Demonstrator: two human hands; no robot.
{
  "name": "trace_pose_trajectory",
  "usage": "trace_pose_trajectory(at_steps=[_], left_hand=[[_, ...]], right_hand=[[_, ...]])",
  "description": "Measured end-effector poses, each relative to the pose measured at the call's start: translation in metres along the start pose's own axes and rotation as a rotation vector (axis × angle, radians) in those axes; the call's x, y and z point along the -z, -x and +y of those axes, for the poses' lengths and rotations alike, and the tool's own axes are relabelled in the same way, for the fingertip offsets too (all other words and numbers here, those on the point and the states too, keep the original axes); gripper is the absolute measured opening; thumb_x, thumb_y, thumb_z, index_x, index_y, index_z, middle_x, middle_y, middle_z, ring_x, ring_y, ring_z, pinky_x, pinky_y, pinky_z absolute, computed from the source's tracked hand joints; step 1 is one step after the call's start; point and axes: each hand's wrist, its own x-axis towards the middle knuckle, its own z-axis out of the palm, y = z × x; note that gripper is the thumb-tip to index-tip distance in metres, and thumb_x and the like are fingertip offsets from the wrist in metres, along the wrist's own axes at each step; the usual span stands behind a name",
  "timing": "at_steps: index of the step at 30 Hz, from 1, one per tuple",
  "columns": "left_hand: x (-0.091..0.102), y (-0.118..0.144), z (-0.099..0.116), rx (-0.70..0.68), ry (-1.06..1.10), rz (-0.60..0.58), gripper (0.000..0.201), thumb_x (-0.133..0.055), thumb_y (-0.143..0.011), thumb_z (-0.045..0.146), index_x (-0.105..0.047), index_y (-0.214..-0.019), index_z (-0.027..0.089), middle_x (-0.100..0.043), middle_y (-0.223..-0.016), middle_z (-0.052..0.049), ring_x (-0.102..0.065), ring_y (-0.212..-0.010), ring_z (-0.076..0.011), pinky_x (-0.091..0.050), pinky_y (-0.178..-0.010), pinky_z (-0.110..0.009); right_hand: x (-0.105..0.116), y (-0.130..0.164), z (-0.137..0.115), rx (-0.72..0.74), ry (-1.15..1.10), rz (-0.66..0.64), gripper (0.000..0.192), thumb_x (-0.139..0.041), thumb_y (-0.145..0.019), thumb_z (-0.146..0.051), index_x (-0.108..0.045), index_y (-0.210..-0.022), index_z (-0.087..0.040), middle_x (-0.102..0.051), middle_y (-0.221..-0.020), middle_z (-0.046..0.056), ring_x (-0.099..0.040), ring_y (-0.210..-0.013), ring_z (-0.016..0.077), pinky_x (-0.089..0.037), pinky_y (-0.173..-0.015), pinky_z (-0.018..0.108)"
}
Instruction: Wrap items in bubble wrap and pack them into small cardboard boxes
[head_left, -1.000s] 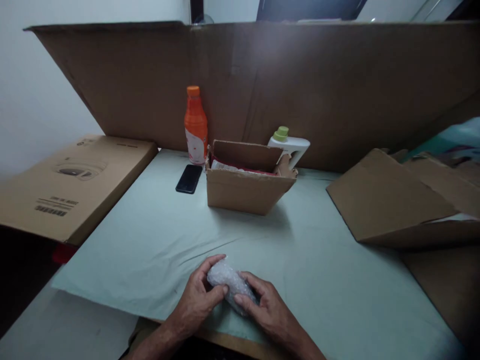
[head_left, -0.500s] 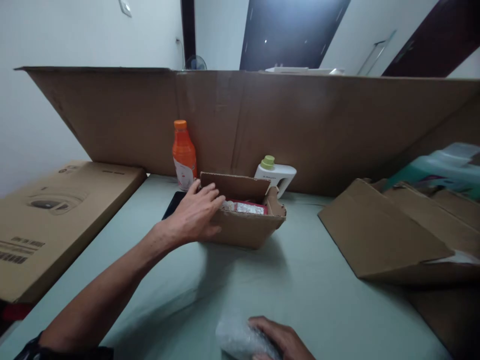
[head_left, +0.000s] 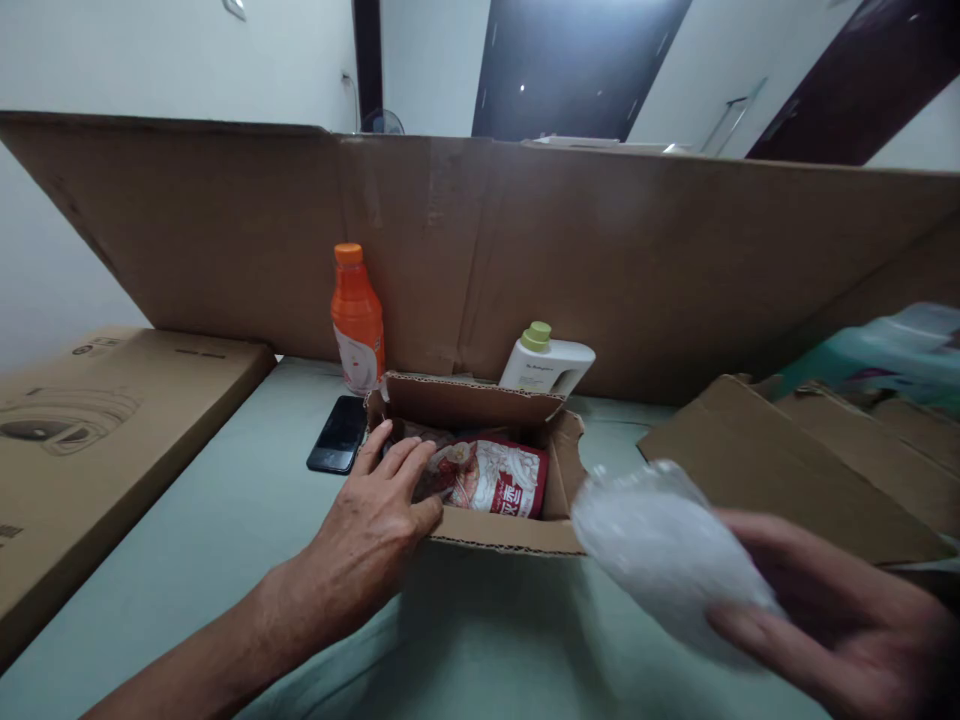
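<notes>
My right hand [head_left: 817, 610], blurred by motion, grips a bubble-wrapped bundle [head_left: 667, 550], whitish and semi-clear; its contents cannot be made out. The bundle is up off the table, just right of a small open cardboard box [head_left: 502, 535]. At that box's left end lies my left hand [head_left: 386, 505], its fingers spread over the edge. Inside the box a red and white printed packet [head_left: 510, 478] shows, and my left fingers hide part of what lies at the left. A black phone [head_left: 337, 435] is on the table left of the box.
Behind the box stand an orange bottle [head_left: 358, 325] and a white jug with a green cap [head_left: 547, 365]. A tall cardboard panel [head_left: 622, 250] spans the back. A flat carton [head_left: 135, 400] lies left; an open carton [head_left: 780, 470] and a teal container [head_left: 877, 350] are right.
My right hand has lifted the bubble-wrapped bundle from the front of the table up to the box's right. My view now looks further into the box; my left hand stays on it.
</notes>
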Motion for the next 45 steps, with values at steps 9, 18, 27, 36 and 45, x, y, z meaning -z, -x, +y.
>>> trace_pose_trajectory(at_steps=[9,18,27,36,45], left_hand=[[-0.005,-0.002,-0.002,0.058,0.012,-0.024,0.023,-0.06,-0.068,0.006,-0.063,-0.09,0.013,-0.047,-0.148,-0.028,-0.041,-0.142,-0.0422,-0.027,-0.119,-0.066],[-0.011,-0.007,-0.008,0.046,0.066,0.04,0.042,-0.057,-0.072,0.006,-0.062,-0.114,0.013,-0.047,-0.149,-0.026,-0.041,-0.143,-0.0421,-0.033,-0.115,-0.068],[-0.014,-0.015,-0.014,0.036,0.072,-0.01,0.023,-0.061,-0.067,0.001,-0.068,-0.086,0.014,-0.052,-0.147,-0.024,-0.043,-0.142,-0.0419,-0.029,-0.118,-0.066],[-0.006,0.027,-0.009,0.246,0.263,0.421,0.075,-0.064,-0.085,0.013,-0.034,-0.152,0.027,-0.028,-0.164,-0.014,-0.028,-0.151,-0.0354,-0.032,-0.119,-0.06],[-0.084,0.055,-0.024,0.8,0.879,0.221,0.089,-0.07,-0.082,0.047,-0.025,-0.155,0.021,-0.036,-0.158,-0.02,-0.039,-0.145,-0.0363,-0.036,-0.115,-0.059]], right_hand=[[-0.085,-0.122,-0.092,0.428,0.664,-0.503,0.021,-0.056,-0.089,-0.028,-0.07,-0.102,-0.02,-0.074,-0.087,0.008,-0.067,-0.078,0.0232,-0.045,-0.066,0.032],[-0.109,-0.141,-0.076,0.329,0.534,-0.705,0.023,-0.052,-0.097,-0.027,-0.072,-0.105,-0.022,-0.076,-0.094,0.005,-0.068,-0.082,0.0207,-0.044,-0.068,0.028],[-0.123,-0.145,-0.077,0.372,0.742,-0.614,0.021,-0.061,-0.094,-0.033,-0.076,-0.097,-0.019,-0.074,-0.089,0.011,-0.066,-0.089,0.0279,-0.046,-0.076,0.036],[-0.033,-0.082,-0.056,0.29,0.372,0.161,0.029,-0.053,-0.094,-0.049,-0.072,-0.1,-0.028,-0.075,-0.104,0.005,-0.067,-0.095,0.0278,-0.049,-0.087,0.043],[-0.111,-0.052,0.039,-0.012,-0.052,-0.041,0.071,-0.069,-0.079,-0.055,-0.052,-0.138,-0.02,-0.067,-0.128,0.014,-0.068,-0.103,0.0297,-0.057,-0.083,0.043]])
